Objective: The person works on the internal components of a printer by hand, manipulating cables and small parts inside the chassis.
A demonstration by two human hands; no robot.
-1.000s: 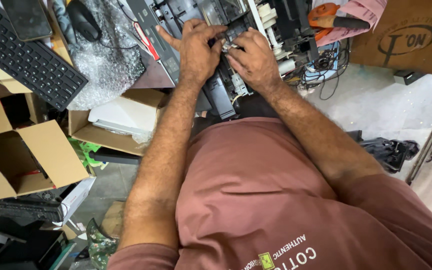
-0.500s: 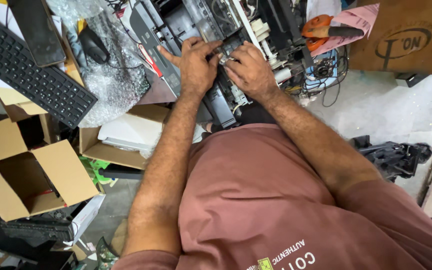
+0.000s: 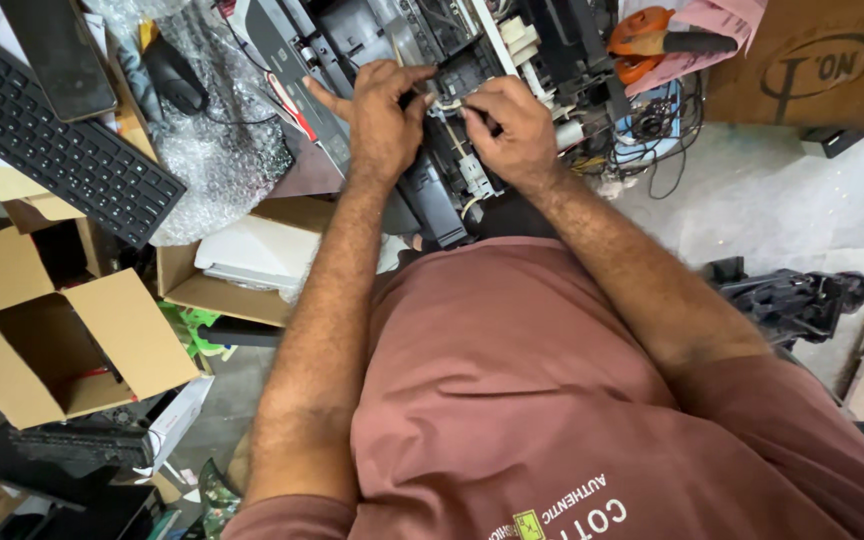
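An opened black printer point(image 3: 432, 190) with exposed inner parts lies in front of me on the work surface. My left hand point(image 3: 377, 115) rests on its black frame, fingers curled onto a small dark part in the middle. My right hand point(image 3: 512, 125) pinches the same small part point(image 3: 447, 95) from the other side, near white plastic pieces and thin cables. Both forearms reach up from my reddish-brown shirt. What exactly sits between the fingertips is hidden by the fingers.
A black keyboard point(image 3: 52, 150), a dark phone point(image 3: 62, 55), a mouse point(image 3: 174, 75) and bubble wrap point(image 3: 222, 160) lie at the left. Open cardboard boxes point(image 3: 72, 340) stand lower left. Tangled wires point(image 3: 652, 130), an orange-handled tool point(image 3: 652, 40) and a brown carton point(image 3: 822, 60) are at the right.
Both hands stay on the printer's inner part, their fingers shifting slightly. The view has shifted, so the hands and printer sit higher in the frame.
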